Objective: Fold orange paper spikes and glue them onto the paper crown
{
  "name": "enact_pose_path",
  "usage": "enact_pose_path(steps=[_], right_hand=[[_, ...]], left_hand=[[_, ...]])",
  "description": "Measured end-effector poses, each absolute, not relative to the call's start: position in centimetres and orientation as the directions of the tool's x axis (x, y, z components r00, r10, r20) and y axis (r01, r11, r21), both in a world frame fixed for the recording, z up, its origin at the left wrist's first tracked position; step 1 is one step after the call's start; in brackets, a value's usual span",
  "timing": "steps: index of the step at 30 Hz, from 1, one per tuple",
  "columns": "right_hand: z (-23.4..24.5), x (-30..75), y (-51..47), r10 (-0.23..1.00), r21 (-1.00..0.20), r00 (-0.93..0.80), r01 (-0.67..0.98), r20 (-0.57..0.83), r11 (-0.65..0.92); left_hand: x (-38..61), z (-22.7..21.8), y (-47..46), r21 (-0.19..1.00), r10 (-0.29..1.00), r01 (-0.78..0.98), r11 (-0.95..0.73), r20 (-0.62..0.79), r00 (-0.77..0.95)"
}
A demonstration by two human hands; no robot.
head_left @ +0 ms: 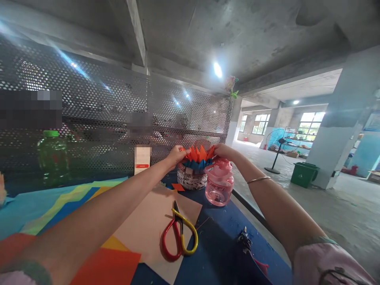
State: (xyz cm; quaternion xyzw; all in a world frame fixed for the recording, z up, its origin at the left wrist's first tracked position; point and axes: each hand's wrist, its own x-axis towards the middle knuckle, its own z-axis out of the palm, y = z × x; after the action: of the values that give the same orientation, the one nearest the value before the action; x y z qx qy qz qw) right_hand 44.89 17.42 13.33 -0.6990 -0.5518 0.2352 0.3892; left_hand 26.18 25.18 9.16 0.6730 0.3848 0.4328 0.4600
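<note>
An orange and blue folded-paper flower (199, 155) sits at the top of a round, mottled white-and-dark container (191, 181) at the far end of the table. My left hand (177, 155) grips the flower's left edge between thumb and fingers. On the opposite edge, my right hand (225, 152) is closed on its orange points; some fingertips are hidden. Just below that hand stands a pink clear plastic jug (219, 192), which partly covers the container. Scissors (179, 235) with one red and one yellow handle lie on pale paper (142, 221).
Coloured paper sheets (74, 209) spread across the left of the blue table (219, 237). A green-capped bottle (52, 156) stands by the perforated metal screen (107, 95). A glue gun-like dark tool (246, 241) lies front right. Beyond are a fan (280, 150) and green bin (304, 174).
</note>
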Motion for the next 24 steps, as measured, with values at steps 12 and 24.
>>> enact_pose_path(steps=[12, 24], right_hand=[[13.1, 45.9, 19.4, 0.943, -0.804, 0.331, 0.573, 0.047, -0.161], [12.2, 47.6, 18.4, 0.96, -0.855, 0.275, 0.485, -0.052, -0.185]], left_hand=[[26.3, 10.1, 24.9, 0.746, 0.815, 0.331, -0.578, 0.51, 0.274], [25.4, 8.7, 25.9, 0.669, 0.793, 0.429, -0.607, 0.546, 0.271]])
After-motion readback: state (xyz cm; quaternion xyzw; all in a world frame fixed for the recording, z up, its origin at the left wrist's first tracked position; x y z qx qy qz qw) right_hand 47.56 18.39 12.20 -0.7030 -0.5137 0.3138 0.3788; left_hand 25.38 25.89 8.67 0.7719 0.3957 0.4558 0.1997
